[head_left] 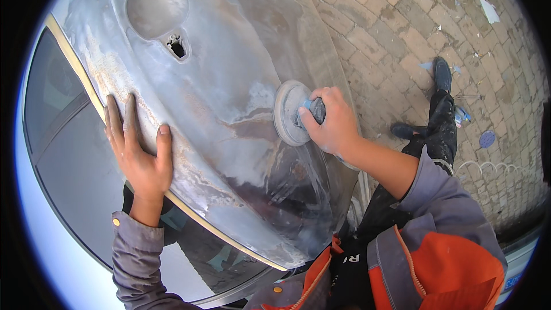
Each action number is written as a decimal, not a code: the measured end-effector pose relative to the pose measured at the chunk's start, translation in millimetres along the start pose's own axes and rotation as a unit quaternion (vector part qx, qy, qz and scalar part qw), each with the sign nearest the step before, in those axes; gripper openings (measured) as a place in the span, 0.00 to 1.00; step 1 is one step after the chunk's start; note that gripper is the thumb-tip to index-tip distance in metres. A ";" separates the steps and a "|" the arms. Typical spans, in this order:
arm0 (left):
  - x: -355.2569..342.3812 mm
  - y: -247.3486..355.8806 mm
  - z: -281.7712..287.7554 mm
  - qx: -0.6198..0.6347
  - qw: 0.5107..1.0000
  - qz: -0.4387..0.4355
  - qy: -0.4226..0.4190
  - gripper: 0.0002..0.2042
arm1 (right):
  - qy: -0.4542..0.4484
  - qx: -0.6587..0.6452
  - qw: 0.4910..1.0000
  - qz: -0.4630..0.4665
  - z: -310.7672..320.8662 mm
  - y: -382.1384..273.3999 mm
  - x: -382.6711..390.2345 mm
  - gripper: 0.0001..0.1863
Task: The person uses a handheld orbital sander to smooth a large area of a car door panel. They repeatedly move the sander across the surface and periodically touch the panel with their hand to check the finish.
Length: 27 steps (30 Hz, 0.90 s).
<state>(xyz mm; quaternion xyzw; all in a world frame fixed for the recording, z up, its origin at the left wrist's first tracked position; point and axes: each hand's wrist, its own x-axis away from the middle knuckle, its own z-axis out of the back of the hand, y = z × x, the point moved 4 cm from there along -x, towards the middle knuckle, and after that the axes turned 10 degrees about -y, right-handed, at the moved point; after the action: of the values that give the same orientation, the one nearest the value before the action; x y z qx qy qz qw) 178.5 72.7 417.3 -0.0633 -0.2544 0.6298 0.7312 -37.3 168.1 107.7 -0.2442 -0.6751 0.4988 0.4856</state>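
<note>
Right grip: our right hand (334, 121) curls tightly round the dark knob (318, 110) of the round sander (290, 115).
Left grip: our left hand (140, 158) lies flat, fingers spread and free, on the grey car panel (209, 95), beside the yellowish strip (73, 61) edging the window (77, 149).
Sander place: on the panel, right of its middle, well apart from our left hand.
Open room: bare metal toward the strip; brick paving (367, 28) beyond the right edge.
Knob direction: rightward, disc leftward.
Panel's long axis: upper left to lower right.
</note>
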 end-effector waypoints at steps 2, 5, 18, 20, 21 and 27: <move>0.0 0.2 0.2 0.003 1.000 0.002 0.000 0.34 | -0.002 0.012 1.000 0.016 -1.7 -5.5 6.9 0.21; 0.4 0.5 0.4 0.003 1.000 0.007 -0.002 0.35 | -0.005 0.021 0.999 0.048 -3.0 -14.7 16.7 0.21; 0.6 -1.1 -1.1 0.005 1.000 -0.010 0.004 0.34 | 0.012 -0.003 1.000 0.027 -3.4 9.5 6.7 0.21; 0.4 -1.1 -1.1 0.002 1.000 -0.013 0.002 0.34 | 0.008 -0.007 1.000 0.004 -5.1 16.3 7.4 0.21; 0.4 -0.9 -1.1 -0.001 1.000 -0.014 0.002 0.34 | 0.012 -0.007 1.000 0.004 -5.7 18.5 7.5 0.20; -0.1 -0.4 -1.0 -0.013 1.000 -0.012 0.001 0.34 | 0.009 -0.034 0.996 -0.081 -3.1 32.9 2.8 0.20</move>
<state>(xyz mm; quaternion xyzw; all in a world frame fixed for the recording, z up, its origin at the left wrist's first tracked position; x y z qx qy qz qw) 179.3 72.8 416.6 -0.0706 -0.2627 0.6173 0.7382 -40.8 184.3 79.0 -0.2094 -0.7047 0.4321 0.5224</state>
